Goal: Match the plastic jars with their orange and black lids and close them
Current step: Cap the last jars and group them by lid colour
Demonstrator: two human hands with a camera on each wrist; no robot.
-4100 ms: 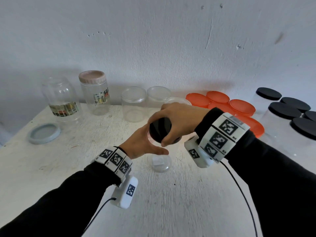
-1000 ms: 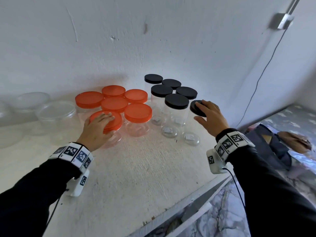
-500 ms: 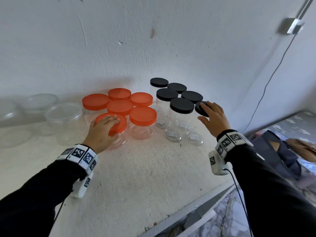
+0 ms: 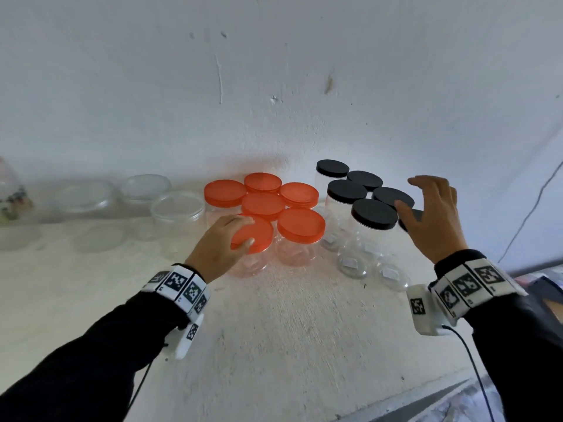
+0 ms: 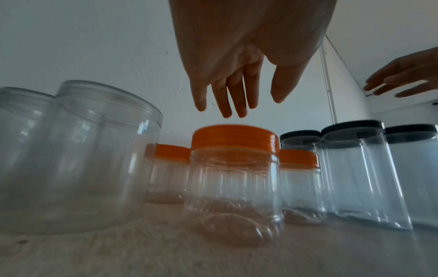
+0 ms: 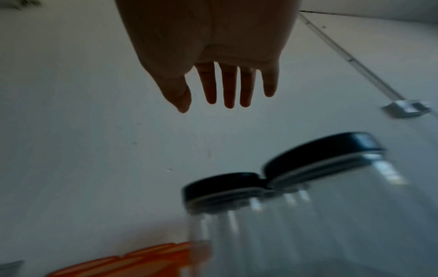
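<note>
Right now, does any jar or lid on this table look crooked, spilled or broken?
Nothing stands out. The orange-lidded jars and black-lidded jars stand upright and capped. Both the left hand and right hand are open above them.

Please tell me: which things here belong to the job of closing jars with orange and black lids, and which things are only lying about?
Belong to the job:
- orange-lidded jars
- black-lidded jars
- left hand and right hand, both open above the jars

Only lying about:
- lidless clear tubs
- labelled jar at far left
- wall cable
</note>
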